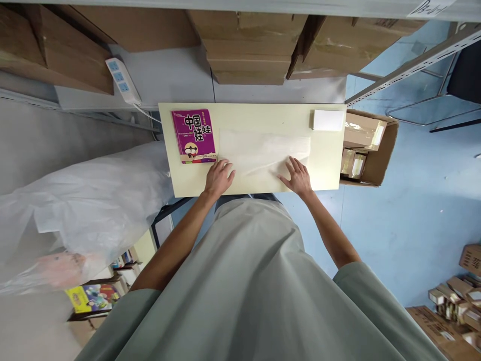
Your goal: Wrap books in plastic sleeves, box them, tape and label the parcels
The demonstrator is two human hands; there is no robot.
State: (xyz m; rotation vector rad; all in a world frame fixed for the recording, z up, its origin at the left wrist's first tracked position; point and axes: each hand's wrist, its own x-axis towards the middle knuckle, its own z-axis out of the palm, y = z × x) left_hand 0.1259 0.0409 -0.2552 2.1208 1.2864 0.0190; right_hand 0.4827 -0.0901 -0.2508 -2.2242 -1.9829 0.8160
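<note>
A pale, thin sheet, perhaps paper or a flat bag, lies spread on the cream tabletop, with faint creases near its lower edge. My left hand rests at its lower left corner, fingers apart, close below a purple book with Chinese characters on the cover. At the sheet's lower right, my right hand lies with fingers spread on it. Neither hand grips anything. A small white box or stack of cards sits at the table's upper right.
Cardboard boxes line the shelf behind the table. A power strip lies at the back left. An open carton holding smaller boxes stands against the right side. A large translucent plastic bag bulges at the left, above stacked books.
</note>
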